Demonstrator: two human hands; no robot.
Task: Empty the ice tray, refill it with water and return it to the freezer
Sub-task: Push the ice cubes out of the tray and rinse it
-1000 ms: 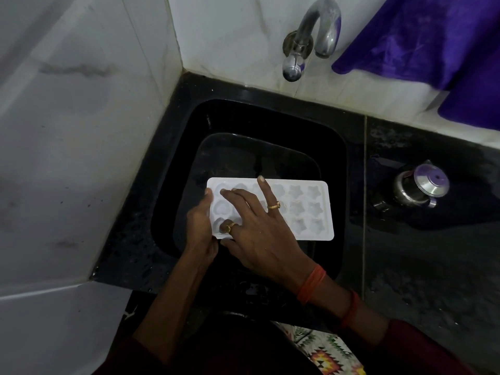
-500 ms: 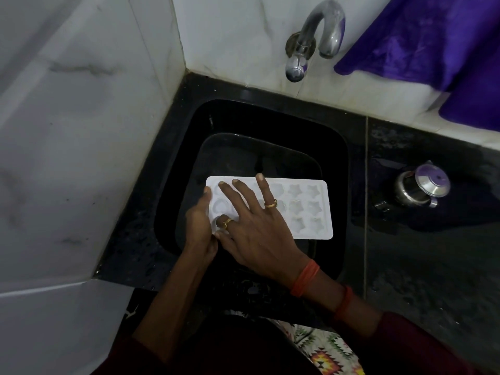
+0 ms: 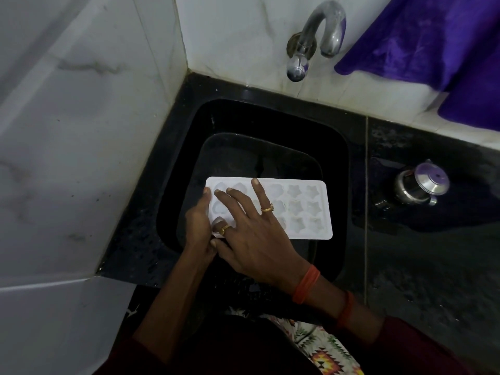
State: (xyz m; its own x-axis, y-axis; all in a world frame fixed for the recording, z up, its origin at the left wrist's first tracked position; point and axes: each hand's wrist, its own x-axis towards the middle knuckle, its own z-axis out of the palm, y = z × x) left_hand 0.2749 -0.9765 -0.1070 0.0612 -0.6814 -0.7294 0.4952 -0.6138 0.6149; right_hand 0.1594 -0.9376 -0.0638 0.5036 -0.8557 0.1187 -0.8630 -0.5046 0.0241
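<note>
Head view: over the last second the right hand [image 3: 251, 239] has laid its fingers flatter and wider across the left-end cells of the ice tray [image 3: 297, 183]. The tray has barely shifted and is held level over the sink [image 3: 336, 169], just beyond both wrists. This looks like working cubes loose, so the emptying is probably unfinished; whether ice remains is unclear. The left hand [image 3: 198, 220] grips the tray's left short edge, beside the right thumb.
</note>
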